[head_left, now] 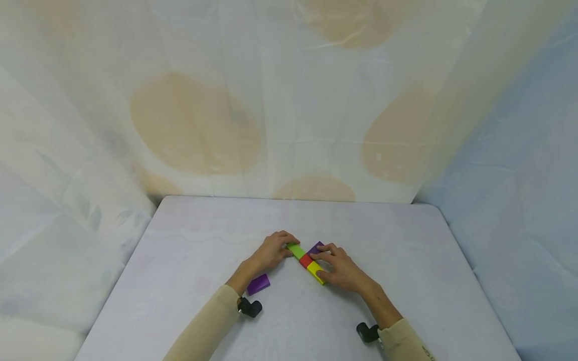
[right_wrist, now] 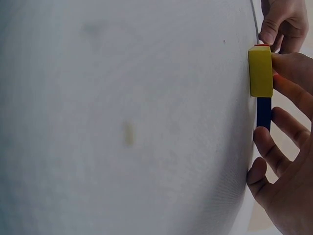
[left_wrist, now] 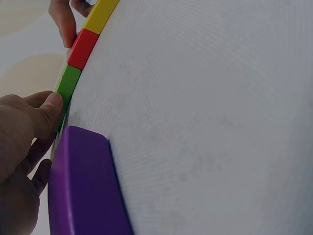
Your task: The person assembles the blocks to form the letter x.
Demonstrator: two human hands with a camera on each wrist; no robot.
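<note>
Green-red-yellow block row (head_left: 306,260) between both hands, mid-table (head_left: 406,301), margins open.

You have a white desk (head_left: 406,260) with rounded far corners, covered in pale cloth. Near its middle lies a row of blocks set end to end: a green block (head_left: 295,249), a red block (head_left: 305,260) and a yellow block (head_left: 315,272). A purple block (head_left: 315,247) lies just behind the row. Another purple block (head_left: 258,284) lies apart, nearer your left side.
</note>
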